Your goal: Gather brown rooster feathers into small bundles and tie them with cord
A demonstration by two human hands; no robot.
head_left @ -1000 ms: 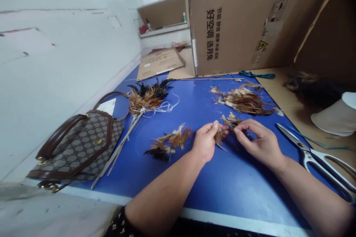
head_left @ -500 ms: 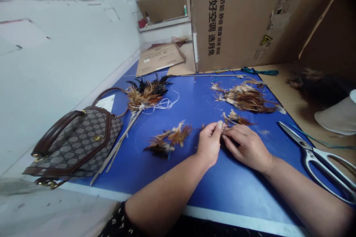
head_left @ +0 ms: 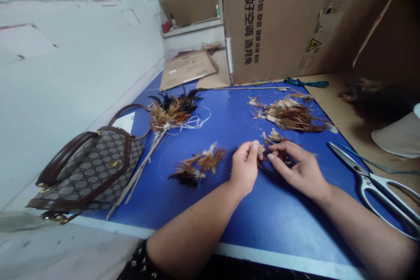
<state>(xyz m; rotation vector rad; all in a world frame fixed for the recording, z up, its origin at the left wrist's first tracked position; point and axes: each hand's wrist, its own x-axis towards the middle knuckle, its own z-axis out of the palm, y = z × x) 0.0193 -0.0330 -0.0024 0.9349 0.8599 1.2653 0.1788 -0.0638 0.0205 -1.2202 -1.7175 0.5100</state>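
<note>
from where i stood, one feather bunch [head_left: 173, 113] already sat on sticks [head_left: 141, 169], while a pile of feathers [head_left: 290, 116] lay seemingly unused; the left hand [head_left: 244, 168] pinched a small tuft [head_left: 261, 150] over the blue table [head_left: 269, 223], the right hand [head_left: 300, 168] curled close by, its hold impossible to tell.

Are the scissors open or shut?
The scissors look shut, or nearly so: the blades lie together, with no gap showing between them.

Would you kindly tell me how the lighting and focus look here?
Head view: pale sheen on the blue tabletop, soft shadow below the right hand; head view: feathers in the left hand look blurred; head view: dark heap at far right lacks detail.
</note>
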